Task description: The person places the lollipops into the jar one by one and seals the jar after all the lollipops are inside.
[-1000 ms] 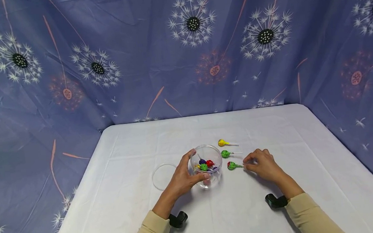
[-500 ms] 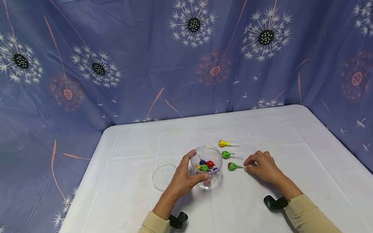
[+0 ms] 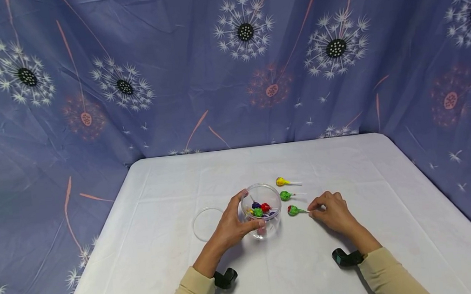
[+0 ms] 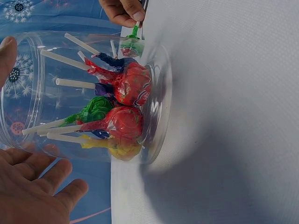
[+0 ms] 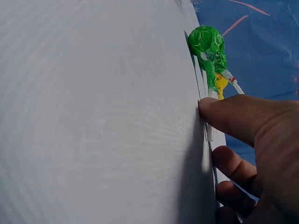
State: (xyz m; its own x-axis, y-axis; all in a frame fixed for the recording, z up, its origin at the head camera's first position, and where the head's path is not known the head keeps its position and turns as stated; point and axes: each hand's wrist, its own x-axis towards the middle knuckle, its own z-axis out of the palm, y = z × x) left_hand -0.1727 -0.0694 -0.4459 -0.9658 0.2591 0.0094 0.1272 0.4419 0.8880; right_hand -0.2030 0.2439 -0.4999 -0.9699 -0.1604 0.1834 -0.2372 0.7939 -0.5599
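My left hand (image 3: 230, 226) grips a clear round plastic jar (image 3: 274, 228) near its open rim, thumb on the near side and fingers round the far side. Inside, several wrapped lollipops stand heads down with white sticks up, among them a red one (image 4: 133, 84), a green one (image 4: 97, 109) and a yellow one (image 4: 125, 149). Right of the jar, my right hand (image 3: 333, 211) pinches the white stick of a green-wrapped lollipop (image 3: 293, 210) that lies on the table, its head toward the jar. In the right wrist view the thumb covers part of that stick.
Two more lollipops lie in a row beyond the pinched one, one green (image 3: 284, 196) and one yellow (image 3: 280, 182). A clear round lid (image 3: 206, 209) lies left of the jar, partly behind the left hand. A white cloth covers the table (image 3: 160, 247); a blue dandelion-print curtain (image 3: 187, 76) hangs behind.
Almost nothing differs. The right wrist and sleeve have shifted slightly left, while the right fingers stay at the lollipop stick and the left hand keeps its grip on the jar.
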